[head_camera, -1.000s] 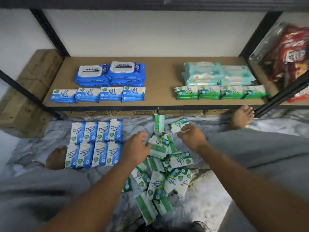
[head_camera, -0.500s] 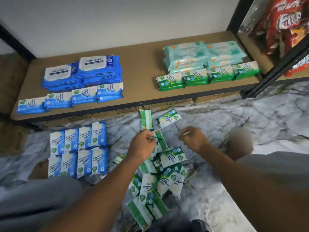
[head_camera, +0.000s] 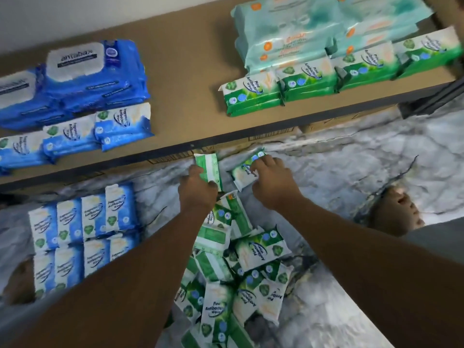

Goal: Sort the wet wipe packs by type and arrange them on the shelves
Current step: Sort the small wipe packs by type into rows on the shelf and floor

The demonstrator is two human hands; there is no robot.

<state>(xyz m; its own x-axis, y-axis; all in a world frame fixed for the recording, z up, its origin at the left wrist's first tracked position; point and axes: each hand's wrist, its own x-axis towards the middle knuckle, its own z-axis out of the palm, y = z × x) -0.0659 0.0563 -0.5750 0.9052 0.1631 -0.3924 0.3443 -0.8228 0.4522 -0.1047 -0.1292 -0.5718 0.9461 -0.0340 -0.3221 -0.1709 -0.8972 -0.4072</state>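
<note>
Shelf board (head_camera: 195, 71), brown, black front rail; cut off at both sides and the top.
Floor (head_camera: 351, 172): marble-patterned grey-white. The strip under the shelf is dark; cardboard boxes (head_camera: 276, 139) show there only by their printed edges.

On the shelf, left: antabax packs (head_camera: 82, 74), large, dark blue with white lids, stacked in two piles; the left pile runs out of view. In front of them, a row of small blue Fragrance Antibacterial packs (head_camera: 75, 136), with the leftmost cropped.
On the shelf, right: large teal packs (head_camera: 313, 28), stacked, tops cut off, print blurred. In front, a row of four green Pine Antibacterial stacks (head_camera: 326, 71).

On the floor, left: blue packs in two rows of four (head_camera: 82, 234), upright in the view; the left forearm covers part of the lower row.
On the floor, centre: loose pile of green-and-white Pine packs (head_camera: 238, 259), overlapping at mixed angles, partly hidden by both forearms; the count cannot be made out.

A bare foot (head_camera: 396, 212) on the right, blurred.

Left grip (head_camera: 198, 187): fingers curled on a green pack lying back side up (head_camera: 208, 169), just below the shelf edge.
Right grip (head_camera: 273, 182): fingers bent over a tilted Pine pack (head_camera: 244, 172), thumb on its face. The two packs are near but apart.
</note>
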